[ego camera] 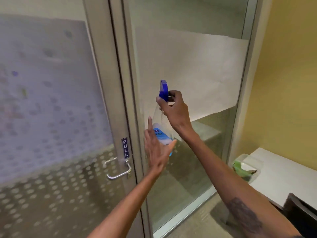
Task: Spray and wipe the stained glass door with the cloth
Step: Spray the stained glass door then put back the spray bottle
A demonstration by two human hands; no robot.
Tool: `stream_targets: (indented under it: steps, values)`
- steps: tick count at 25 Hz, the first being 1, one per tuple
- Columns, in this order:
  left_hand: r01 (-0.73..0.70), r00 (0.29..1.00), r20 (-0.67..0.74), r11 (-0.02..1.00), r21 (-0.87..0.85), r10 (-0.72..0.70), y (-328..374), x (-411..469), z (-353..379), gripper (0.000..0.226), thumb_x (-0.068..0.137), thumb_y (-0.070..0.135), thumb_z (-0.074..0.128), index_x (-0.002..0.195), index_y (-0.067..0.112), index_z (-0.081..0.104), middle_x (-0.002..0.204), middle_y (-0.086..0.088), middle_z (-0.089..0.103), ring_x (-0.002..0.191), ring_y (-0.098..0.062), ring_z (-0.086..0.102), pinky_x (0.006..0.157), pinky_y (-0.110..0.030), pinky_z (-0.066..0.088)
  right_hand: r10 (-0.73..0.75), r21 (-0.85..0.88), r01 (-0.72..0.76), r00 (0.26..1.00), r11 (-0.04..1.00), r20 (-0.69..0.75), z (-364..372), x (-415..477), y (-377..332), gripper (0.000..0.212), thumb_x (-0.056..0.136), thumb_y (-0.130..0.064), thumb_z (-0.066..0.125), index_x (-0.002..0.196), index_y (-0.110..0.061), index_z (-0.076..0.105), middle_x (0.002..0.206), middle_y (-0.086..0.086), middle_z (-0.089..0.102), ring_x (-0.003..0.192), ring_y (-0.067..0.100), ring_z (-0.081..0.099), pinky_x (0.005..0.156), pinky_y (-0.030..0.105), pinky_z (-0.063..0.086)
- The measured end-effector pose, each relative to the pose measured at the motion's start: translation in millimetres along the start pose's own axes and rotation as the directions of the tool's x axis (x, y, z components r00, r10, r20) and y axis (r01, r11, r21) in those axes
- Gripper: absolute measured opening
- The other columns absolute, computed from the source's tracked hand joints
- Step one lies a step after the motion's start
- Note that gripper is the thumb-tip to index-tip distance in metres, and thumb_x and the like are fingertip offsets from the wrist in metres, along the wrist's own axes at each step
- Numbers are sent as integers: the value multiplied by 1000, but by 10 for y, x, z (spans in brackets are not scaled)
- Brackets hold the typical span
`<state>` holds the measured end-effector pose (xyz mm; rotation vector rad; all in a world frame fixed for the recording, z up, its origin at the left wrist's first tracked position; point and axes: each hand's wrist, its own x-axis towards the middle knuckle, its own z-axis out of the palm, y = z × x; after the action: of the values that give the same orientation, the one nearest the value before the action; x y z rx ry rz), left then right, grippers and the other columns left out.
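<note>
A clear spray bottle (163, 134) with a blue nozzle and a blue label hangs in front of the glass panel (197, 69). My right hand (173, 107) grips its neck just under the nozzle, which points up at the glass. My left hand (157, 148) lies against the bottle's lower body, fingers spread, thumb on the right side. The glass door (51, 100) with a frosted dot pattern and a "PULL" sign (125, 148) stands to the left. No cloth is in view.
A metal door handle (118, 169) sticks out below the sign. At the right, a white counter (281, 172) holds a clear container (247, 166) with something green in it. A dark object (300, 213) sits at the lower right by a yellow wall (288, 66).
</note>
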<state>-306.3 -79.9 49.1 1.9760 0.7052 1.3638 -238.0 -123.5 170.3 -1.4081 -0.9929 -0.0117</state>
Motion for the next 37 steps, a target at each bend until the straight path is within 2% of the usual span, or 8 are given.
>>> stream_targets:
  steps: [3,7,10,15,18,23,32,37]
  values:
    - [27,995,-93,997,70,-20,-69,-13,-772,126,66,35,80,157,50,-6,137,-3,44,125,-33,49,101,-59,47,-16,81,8,995,997,99,587,-176,-509,43,91,-44,71,120,-16,54,112,-1,65,98,24,70,92,46,56]
    - [46,984,-180,988,150,-19,-213,27,-1757,130,63,23,83,160,43,-2,124,8,35,115,-15,36,107,-37,38,-107,99,93,983,991,148,1418,-442,-1126,29,93,-40,70,95,-16,53,97,6,61,86,26,66,83,44,54]
    - [42,974,-226,981,188,1,-330,61,-2487,128,69,41,88,161,38,-2,142,9,34,123,-14,36,109,-43,37,-86,248,37,978,968,191,2067,-644,-1529,23,93,-24,67,101,-8,53,91,8,60,81,34,73,82,52,59]
    - [17,977,-212,973,230,33,-602,157,-3586,125,69,44,84,162,37,0,137,10,34,124,-20,40,107,-40,38,-65,442,-4,988,897,140,3091,-931,-2061,18,88,-12,59,104,-5,55,88,3,60,56,22,62,56,29,54]
    - [3,989,-149,985,170,23,-832,280,-4118,126,69,45,88,162,35,4,150,22,24,144,-13,32,116,-37,35,-64,452,13,993,892,98,3562,-971,-2258,18,87,-12,59,102,-3,59,84,1,62,51,21,58,55,31,53]
    - [30,992,-129,990,139,-12,-1129,400,-4629,119,73,40,88,160,38,7,167,20,16,150,-5,27,110,-25,35,-60,484,-23,986,875,156,4054,-989,-2393,5,86,-11,61,89,-14,59,66,0,59,48,21,60,54,31,53]
    - [142,943,-323,976,164,-82,-1315,327,-5006,111,76,34,87,160,27,14,167,12,22,151,-7,28,112,-10,23,-121,466,-57,932,883,343,4710,-1141,-2653,16,83,-15,64,81,0,58,66,8,62,53,23,69,62,43,58]
    - [183,916,-391,962,203,-92,-1414,286,-5216,108,77,35,86,160,26,17,166,10,26,148,-12,36,111,-17,31,-130,461,-59,921,885,367,4968,-1253,-2739,20,83,-16,64,82,4,61,75,24,71,58,27,75,57,36,56]
